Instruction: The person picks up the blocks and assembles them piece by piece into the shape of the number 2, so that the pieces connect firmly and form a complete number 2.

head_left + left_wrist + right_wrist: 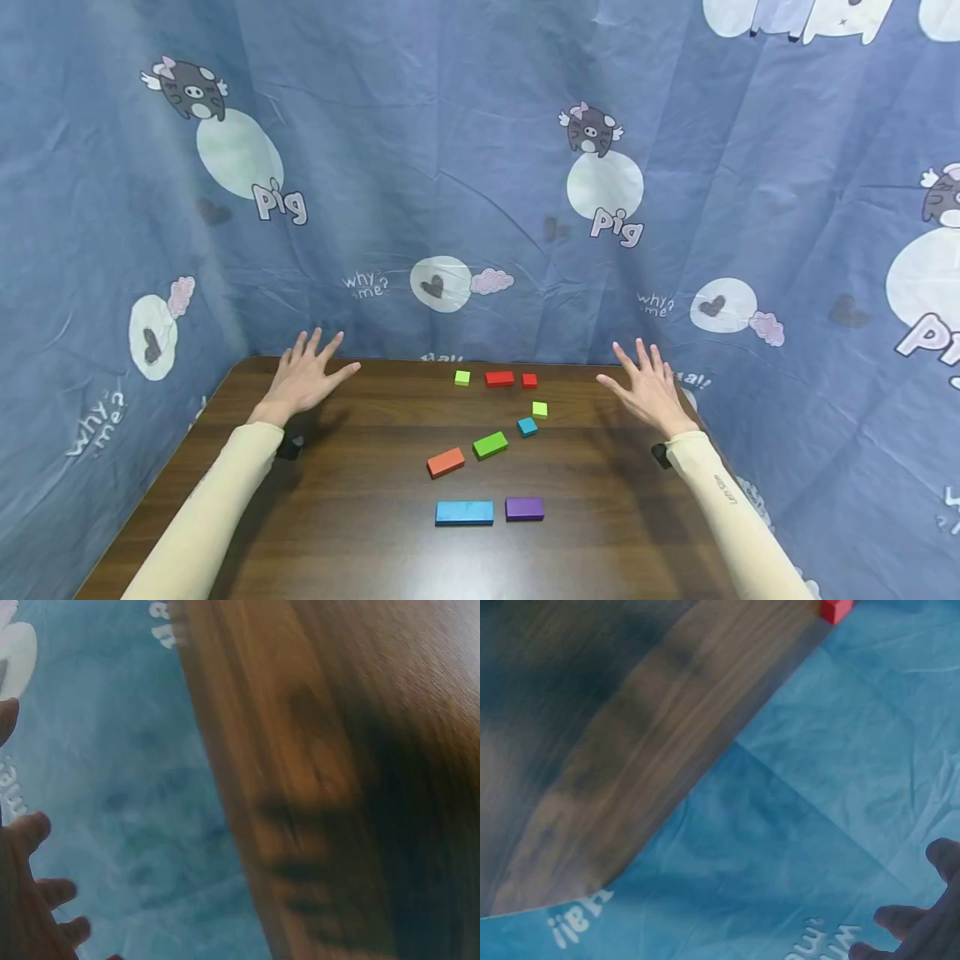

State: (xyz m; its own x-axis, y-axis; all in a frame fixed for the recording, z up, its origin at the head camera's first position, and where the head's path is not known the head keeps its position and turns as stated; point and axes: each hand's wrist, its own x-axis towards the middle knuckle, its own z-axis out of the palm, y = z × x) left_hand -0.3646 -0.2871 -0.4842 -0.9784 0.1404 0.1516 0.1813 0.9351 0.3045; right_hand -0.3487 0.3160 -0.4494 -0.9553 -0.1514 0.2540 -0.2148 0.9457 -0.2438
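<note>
Brown wood grain covers the tabletop (360, 533), over which a person's two bare hands are raised near the far corners, well apart from each other. The left hand (306, 379) has its fingers spread and nearly straight, thumb pointing inward, and holds nothing; the right hand (651, 393) is opened out the same way and likewise has hold of nothing. Between them, near the far edge, sit a lime-green cube (462, 378), a red rectangular block (499, 379) and, just beside that, a small red block (529, 381). Nearer lie a second lime-green cube (539, 410) and a small blue block (527, 427), close together. Toward the middle, a green rectangular block (491, 446) and an orange rectangular block (446, 462) lie at a slant, near each other but apart. Closest to the person, a long blue rectangular block (464, 512) lies left of a purple rectangular block (524, 508), a narrow gap between. Neither hand touches any of these. Blue cloth (487, 167) printed with cartoon pigs hangs behind the tabletop.
</note>
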